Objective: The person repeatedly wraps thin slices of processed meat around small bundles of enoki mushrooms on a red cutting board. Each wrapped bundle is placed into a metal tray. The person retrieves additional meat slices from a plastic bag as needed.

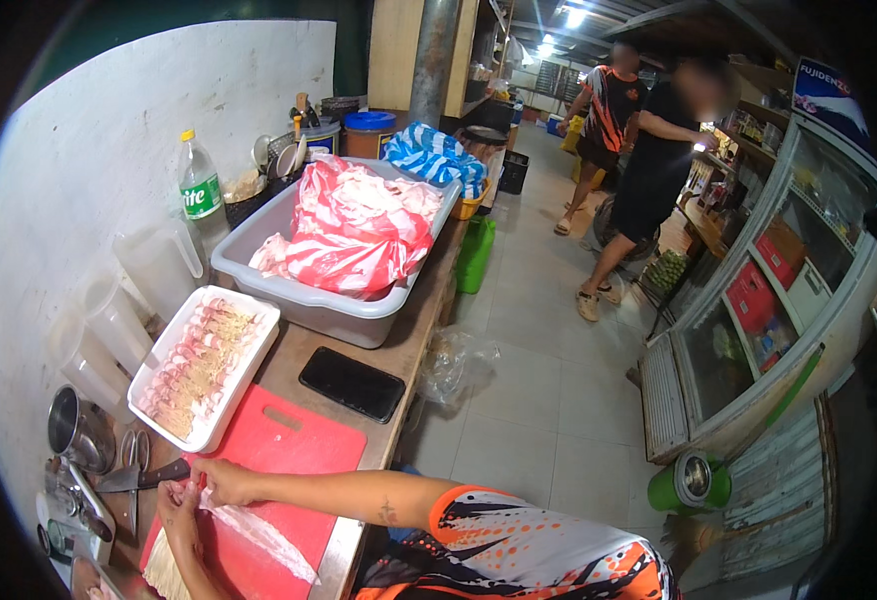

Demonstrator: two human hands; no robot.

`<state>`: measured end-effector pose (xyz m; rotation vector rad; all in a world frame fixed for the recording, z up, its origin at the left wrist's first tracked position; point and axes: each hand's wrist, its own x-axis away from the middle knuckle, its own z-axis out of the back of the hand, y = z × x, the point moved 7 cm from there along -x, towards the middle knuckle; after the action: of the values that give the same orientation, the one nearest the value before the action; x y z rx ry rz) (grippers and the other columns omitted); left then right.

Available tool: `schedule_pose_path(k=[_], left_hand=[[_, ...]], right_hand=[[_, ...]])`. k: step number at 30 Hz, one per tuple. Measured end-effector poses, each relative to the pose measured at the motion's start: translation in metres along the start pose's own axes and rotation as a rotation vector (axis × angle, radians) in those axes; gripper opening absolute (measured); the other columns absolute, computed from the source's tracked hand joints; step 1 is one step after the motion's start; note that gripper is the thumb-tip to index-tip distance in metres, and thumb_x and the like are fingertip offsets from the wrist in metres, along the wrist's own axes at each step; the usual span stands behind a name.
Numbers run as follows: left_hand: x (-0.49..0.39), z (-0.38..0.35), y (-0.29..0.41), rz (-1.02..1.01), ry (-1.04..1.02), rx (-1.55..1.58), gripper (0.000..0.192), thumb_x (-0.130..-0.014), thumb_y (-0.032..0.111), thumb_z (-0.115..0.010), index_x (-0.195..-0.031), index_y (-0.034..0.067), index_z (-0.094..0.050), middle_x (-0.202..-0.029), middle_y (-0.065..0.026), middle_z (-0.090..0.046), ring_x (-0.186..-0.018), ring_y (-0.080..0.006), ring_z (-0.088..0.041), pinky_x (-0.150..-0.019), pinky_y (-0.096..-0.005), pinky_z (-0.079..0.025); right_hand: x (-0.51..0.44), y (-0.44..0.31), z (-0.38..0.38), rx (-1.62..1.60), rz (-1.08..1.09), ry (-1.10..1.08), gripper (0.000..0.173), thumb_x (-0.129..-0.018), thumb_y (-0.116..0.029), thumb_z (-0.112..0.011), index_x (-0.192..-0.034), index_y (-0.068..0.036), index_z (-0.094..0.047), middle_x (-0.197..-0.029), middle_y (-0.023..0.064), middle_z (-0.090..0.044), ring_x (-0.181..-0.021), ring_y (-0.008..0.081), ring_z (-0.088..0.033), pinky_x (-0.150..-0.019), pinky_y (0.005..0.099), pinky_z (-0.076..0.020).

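On a red plastic cutting board (303,442), my right hand (221,480) and my left hand (178,510) meet at the end of a long pale strip of meat (258,536), fingers pinched on it. The strip stretches across the board toward the table's edge. A bunch of enoki mushrooms (167,566) lies beside my left hand, partly under the forearm. Just beyond the hands, a knife (165,472) rests with its blade over a pair of scissors (134,457). A white tray (240,390) of meat-wrapped mushroom rolls (195,360) overlaps the board's far corner.
A grey tub (326,315) holds a red-striped plastic bag (363,247) with meat. A black phone (352,384) lies near the table edge. Plastic pitchers (157,259), a soda bottle (200,187) and a metal pot (82,431) line the wall. Two people stand in the aisle near a glass-door refrigerator (671,450).
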<state>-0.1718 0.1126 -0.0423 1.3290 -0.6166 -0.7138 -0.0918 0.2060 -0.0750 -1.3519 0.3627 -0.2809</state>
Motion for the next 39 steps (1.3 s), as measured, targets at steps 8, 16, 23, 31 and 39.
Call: schedule_pose_path(k=[8,16,23,31,39], left_hand=[[-0.002,0.004,-0.012,0.061,-0.012,0.077,0.016,-0.087,0.002,-0.061,-0.094,0.011,-0.049,-0.083,0.0032,-0.045,-0.076,-0.0087,-0.043,-0.069,-0.0246,-0.038],[0.004,-0.005,-0.008,0.0,-0.068,0.063,0.04,-0.065,-0.012,-0.062,-0.101,0.004,-0.057,-0.095,-0.0044,-0.057,-0.088,-0.0145,-0.052,-0.082,-0.0267,-0.043],[-0.021,0.005,-0.043,-0.022,0.002,-0.315,0.029,-0.066,-0.013,-0.054,-0.092,-0.002,-0.059,-0.092,-0.0094,-0.057,-0.086,-0.0179,-0.053,-0.075,-0.0295,-0.044],[-0.037,0.022,-0.039,-0.259,0.168,-0.879,0.03,-0.072,-0.012,-0.049,-0.101,-0.008,-0.055,-0.109,-0.0211,-0.053,-0.083,-0.0264,-0.056,-0.072,-0.0321,-0.046],[0.011,0.038,0.029,-0.508,0.337,-0.888,0.031,-0.084,0.007,-0.053,-0.113,-0.004,-0.055,-0.106,-0.0241,-0.056,-0.097,-0.041,-0.055,-0.086,-0.0436,-0.044]], right_hand=[[-0.002,0.003,0.005,0.117,0.092,0.131,0.036,-0.066,0.0,-0.072,-0.09,-0.006,-0.046,-0.076,0.0099,-0.054,-0.074,0.0225,-0.057,-0.064,0.0356,-0.0453],[0.002,-0.013,0.008,0.082,0.219,0.112,0.011,-0.069,0.004,-0.064,-0.073,-0.002,-0.056,-0.074,0.0131,-0.061,-0.079,0.0234,-0.063,-0.067,0.0369,-0.0482],[0.013,-0.031,0.003,0.486,0.153,0.026,0.033,-0.084,-0.009,-0.046,-0.109,-0.009,-0.067,-0.095,0.0221,-0.061,-0.086,0.0375,-0.06,-0.074,0.0441,-0.0474],[0.027,-0.049,0.01,0.508,0.361,0.238,0.023,-0.085,-0.008,-0.046,-0.094,0.009,-0.058,-0.099,0.027,-0.059,-0.094,0.0406,-0.059,-0.084,0.0499,-0.0458],[0.044,-0.018,-0.003,-0.142,-0.092,-0.124,0.02,-0.088,-0.022,-0.048,-0.078,-0.007,-0.057,-0.071,0.0032,-0.054,-0.062,0.0137,-0.051,-0.051,0.0329,-0.0407]])
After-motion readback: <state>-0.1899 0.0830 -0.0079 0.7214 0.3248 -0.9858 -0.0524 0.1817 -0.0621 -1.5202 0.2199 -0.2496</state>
